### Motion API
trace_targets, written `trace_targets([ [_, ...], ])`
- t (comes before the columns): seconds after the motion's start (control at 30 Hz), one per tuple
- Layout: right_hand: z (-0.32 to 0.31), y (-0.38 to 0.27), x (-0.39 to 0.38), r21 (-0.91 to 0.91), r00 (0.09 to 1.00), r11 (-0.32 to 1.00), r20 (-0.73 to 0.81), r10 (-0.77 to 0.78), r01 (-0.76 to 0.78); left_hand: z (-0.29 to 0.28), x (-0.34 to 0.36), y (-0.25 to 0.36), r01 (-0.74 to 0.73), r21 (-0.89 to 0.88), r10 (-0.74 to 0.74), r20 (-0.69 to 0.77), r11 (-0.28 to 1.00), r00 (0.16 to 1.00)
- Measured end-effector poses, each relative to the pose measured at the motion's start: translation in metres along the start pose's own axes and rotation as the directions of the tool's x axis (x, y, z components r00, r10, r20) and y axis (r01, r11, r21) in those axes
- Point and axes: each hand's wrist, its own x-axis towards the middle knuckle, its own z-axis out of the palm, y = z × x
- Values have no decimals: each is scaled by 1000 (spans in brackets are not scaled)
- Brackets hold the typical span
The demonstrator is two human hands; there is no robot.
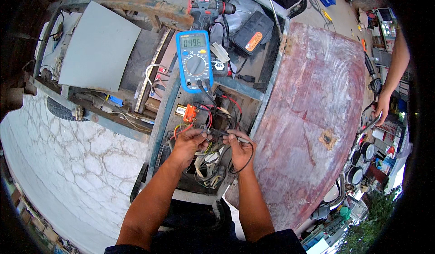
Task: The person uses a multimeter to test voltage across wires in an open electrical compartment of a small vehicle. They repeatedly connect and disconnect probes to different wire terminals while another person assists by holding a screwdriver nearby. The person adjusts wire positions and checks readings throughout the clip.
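Both my hands are over the wiring bay of a metal vehicle frame. My right hand (241,148) pinches a test probe (242,139), its dark lead looping below the wrist. Fingers and thumb of my left hand (192,144) close on something small at the wire ends, perhaps a terminal; the fingers hide it. The probe's tip points toward those left fingertips. Beyond the hands, a blue multimeter (195,72) with a lit display lies on the frame, leads running down from it. An orange connector block (190,113) sits just past my left hand, and a bundle of loose wires (208,168) hangs below.
A cordless drill (204,13) and a black-and-orange battery case (252,33) lie in the far bay. To the right spreads a worn reddish panel (312,118); to the left, a grey sheet (99,50). Another person's hand (383,109) holds a bar at far right.
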Motion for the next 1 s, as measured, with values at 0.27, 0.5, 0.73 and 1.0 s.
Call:
trace_targets([
  [0.27,-5,2,3,25,997,1000,73,7,-9,9,-3,5,5,10,-5,10,1000,1000],
  [0.5,-2,0,2,24,998,1000,66,8,-10,10,-3,3,33,-39,-32,7,999,999],
  [0.73,-4,2,3,16,998,999,62,33,-34,9,-2,2,60,-68,-60,-8,996,998],
  [1.0,-3,1,2,-14,997,999,67,35,-34,5,-1,1,44,-71,-43,15,997,999],
])
